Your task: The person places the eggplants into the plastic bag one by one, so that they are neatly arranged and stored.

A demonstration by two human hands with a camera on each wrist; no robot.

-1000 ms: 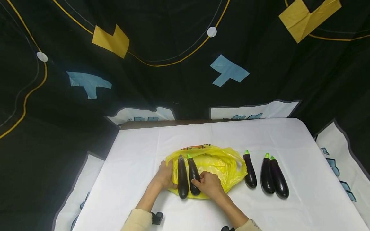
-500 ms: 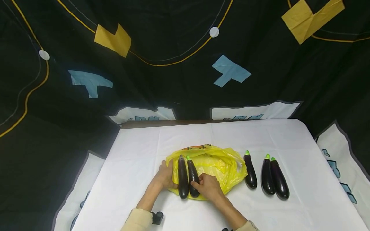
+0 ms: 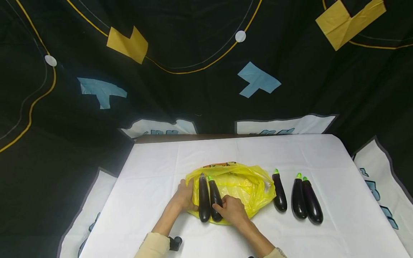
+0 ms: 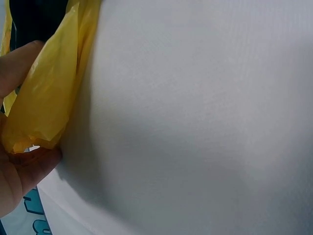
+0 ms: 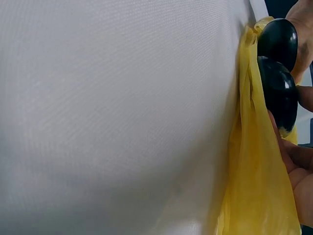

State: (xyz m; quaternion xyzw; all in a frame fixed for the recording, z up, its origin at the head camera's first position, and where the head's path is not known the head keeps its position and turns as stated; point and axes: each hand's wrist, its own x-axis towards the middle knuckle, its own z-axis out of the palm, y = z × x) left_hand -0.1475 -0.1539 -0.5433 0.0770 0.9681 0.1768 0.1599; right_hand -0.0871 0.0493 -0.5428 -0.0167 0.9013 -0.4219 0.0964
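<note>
A yellow plastic bag (image 3: 240,181) lies spread on the white table with its mouth wide. Two dark purple eggplants rest side by side at its left part. My left hand (image 3: 184,197) holds the bag's left edge, its thumb beside the left eggplant (image 3: 204,200); the left wrist view shows the yellow plastic (image 4: 46,93) between thumb and fingers. My right hand (image 3: 235,210) grips the lower half of the other eggplant (image 3: 214,193), which has a green stem. In the right wrist view, the rounded ends of the left eggplant (image 5: 279,41) and the gripped eggplant (image 5: 278,93) nearly touch.
Right of the bag lie three more eggplants: one close to the bag's edge (image 3: 280,193), then a leaning pair, the left one (image 3: 298,200) against the right one (image 3: 313,204). The white table (image 3: 155,161) ends at a dark curtain (image 3: 180,100).
My right hand and its eggplant have shifted slightly left and toward me, closer to the left eggplant. My left hand stays in place on the bag.
</note>
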